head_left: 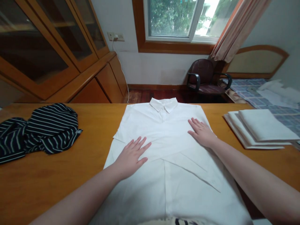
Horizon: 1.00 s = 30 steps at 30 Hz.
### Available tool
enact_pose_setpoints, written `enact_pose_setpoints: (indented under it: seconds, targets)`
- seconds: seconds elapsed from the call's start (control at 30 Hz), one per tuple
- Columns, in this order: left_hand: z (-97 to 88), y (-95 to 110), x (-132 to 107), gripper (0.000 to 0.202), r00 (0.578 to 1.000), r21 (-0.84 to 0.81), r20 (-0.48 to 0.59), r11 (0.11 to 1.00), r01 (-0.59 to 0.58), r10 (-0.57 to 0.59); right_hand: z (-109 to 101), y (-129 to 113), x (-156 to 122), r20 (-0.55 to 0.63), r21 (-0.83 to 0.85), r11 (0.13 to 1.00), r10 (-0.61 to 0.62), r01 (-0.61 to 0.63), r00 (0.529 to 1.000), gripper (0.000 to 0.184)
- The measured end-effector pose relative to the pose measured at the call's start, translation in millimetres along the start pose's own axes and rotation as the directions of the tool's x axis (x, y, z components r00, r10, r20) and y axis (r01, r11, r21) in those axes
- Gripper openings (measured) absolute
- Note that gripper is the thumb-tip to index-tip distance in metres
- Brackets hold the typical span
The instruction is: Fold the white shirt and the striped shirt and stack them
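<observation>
A white collared shirt [164, 125] lies spread on the wooden table [58, 168], collar at the far side, both sleeves folded across its body. My left hand [131, 156] rests flat on the shirt's left part, fingers spread and open. Flat on the shirt's right part, below the shoulder, lies my right hand [201, 132], fingers stretched out. Neither hand holds anything.
A crumpled black and white striped garment [39, 129] lies on the table at the left. A stack of folded white cloth [260, 128] sits at the right. Beyond the table are a dark armchair [206, 78], wooden cabinets [51, 53] and a bed [269, 90].
</observation>
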<state>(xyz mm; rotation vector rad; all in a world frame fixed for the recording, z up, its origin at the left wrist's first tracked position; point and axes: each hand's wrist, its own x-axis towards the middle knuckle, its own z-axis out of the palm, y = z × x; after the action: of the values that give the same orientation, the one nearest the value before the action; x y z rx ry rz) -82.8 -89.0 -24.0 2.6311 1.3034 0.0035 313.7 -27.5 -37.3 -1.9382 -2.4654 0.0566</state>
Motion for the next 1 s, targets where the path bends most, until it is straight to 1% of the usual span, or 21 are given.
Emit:
enact_pose_setpoints:
  seconds: [0.07, 0.1, 0.17, 0.23, 0.33, 0.4, 0.47, 0.5, 0.57, 0.63, 0.67, 0.7, 0.73, 0.8, 0.83, 0.9, 0.93, 0.97, 1.0]
  targets:
    - [0.1, -5.9, -9.4, 0.055, 0.999, 0.011, -0.026, 0.999, 0.035, -0.034, 1.4, 29.8, -1.1, -0.001, -0.023, 0.994, 0.102, -0.102, 0.995, 0.066]
    - [1.2, -8.6, -14.3, 0.057, 0.998, 0.016, -0.047, 0.999, 0.048, -0.047, 2.1, 40.9, -2.4, 0.001, -0.027, 0.989, 0.146, -0.146, 0.989, 0.067]
    - [4.9, -13.3, -23.7, 0.061, 0.993, 0.031, -0.088, 0.997, 0.077, -0.074, 3.4, 54.8, -5.1, 0.009, -0.033, 0.978, 0.208, -0.207, 0.978, 0.068]
    - [8.4, -16.9, -30.6, 0.064, 0.989, 0.049, -0.106, 0.993, 0.110, -0.105, 4.4, 59.3, -6.8, 0.016, -0.041, 0.972, 0.231, -0.230, 0.973, 0.070]
    - [10.7, -20.4, -33.3, 0.062, 0.989, 0.060, -0.065, 0.989, 0.138, -0.134, 4.8, 56.8, -6.5, 0.020, -0.049, 0.972, 0.229, -0.228, 0.973, 0.071]
    - [10.1, -23.2, -30.5, 0.061, 0.981, 0.062, -0.044, 0.980, 0.191, -0.188, 4.1, 54.9, -4.8, 0.027, -0.053, 0.969, 0.243, -0.241, 0.970, 0.072]
    - [7.3, -27.8, -26.1, 0.062, 0.950, 0.079, -0.052, 0.947, 0.311, -0.307, 2.5, 55.5, -1.8, 0.035, -0.057, 0.962, 0.269, -0.266, 0.963, 0.071]
    - [4.8, -30.8, -23.7, 0.064, 0.925, 0.091, -0.053, 0.920, 0.380, -0.377, 1.1, 56.5, 0.3, 0.039, -0.060, 0.959, 0.278, -0.276, 0.960, 0.071]
    - [-2.8, -37.4, -18.1, 0.067, 0.861, 0.119, -0.043, 0.853, 0.508, -0.506, -3.0, 57.5, 5.9, 0.033, -0.069, 0.957, 0.286, -0.283, 0.958, 0.070]
    - [-13.5, -42.8, -8.9, 0.071, 0.806, 0.143, -0.046, 0.794, 0.590, -0.590, -8.9, 52.0, 13.9, -0.004, -0.070, 0.960, 0.273, -0.272, 0.962, 0.068]
    - [-19.5, -44.4, -1.7, 0.072, 0.792, 0.147, -0.066, 0.779, 0.610, -0.607, -12.1, 44.8, 18.9, -0.033, -0.058, 0.965, 0.255, -0.257, 0.966, 0.067]
    - [-25.3, -45.1, 8.0, 0.074, 0.791, 0.145, -0.094, 0.778, 0.611, -0.604, -15.2, 34.0, 24.5, -0.064, -0.036, 0.973, 0.225, -0.227, 0.972, 0.066]
    - [-30.6, -44.8, 20.4, 0.075, 0.807, 0.138, -0.121, 0.796, 0.590, -0.577, -18.0, 19.6, 30.7, -0.088, -0.003, 0.984, 0.178, -0.179, 0.980, 0.066]
    - [-38.2, -42.2, 52.2, 0.075, 0.868, 0.115, -0.155, 0.864, 0.490, -0.472, -21.4, -17.7, 44.5, -0.105, 0.066, 0.997, 0.034, -0.027, 0.994, 0.068]
    - [-39.9, -40.5, 70.4, 0.074, 0.902, 0.108, -0.159, 0.901, 0.420, -0.401, -21.7, -38.3, 51.9, -0.092, 0.097, 0.993, -0.052, 0.061, 0.994, 0.069]
    - [-39.1, -38.9, 106.5, 0.069, 0.966, 0.110, -0.147, 0.967, 0.230, -0.213, -19.6, -74.8, 67.2, -0.025, 0.161, 0.961, -0.224, 0.225, 0.974, 0.071]
    - [-36.9, -40.0, 122.1, 0.067, 0.982, 0.112, -0.130, 0.982, 0.152, -0.138, -17.6, -87.6, 75.0, 0.007, 0.175, 0.949, -0.269, 0.264, 0.963, 0.071]
    - [-34.0, -43.1, 134.9, 0.065, 0.989, 0.103, -0.110, 0.988, 0.112, -0.100, -15.3, -94.9, 82.6, 0.033, 0.176, 0.942, -0.297, 0.287, 0.954, 0.071]
    - [-30.8, -48.2, 144.3, 0.064, 0.988, 0.087, -0.097, 0.988, 0.126, -0.118, -13.1, -96.2, 89.7, 0.050, 0.168, 0.943, -0.299, 0.287, 0.953, 0.072]
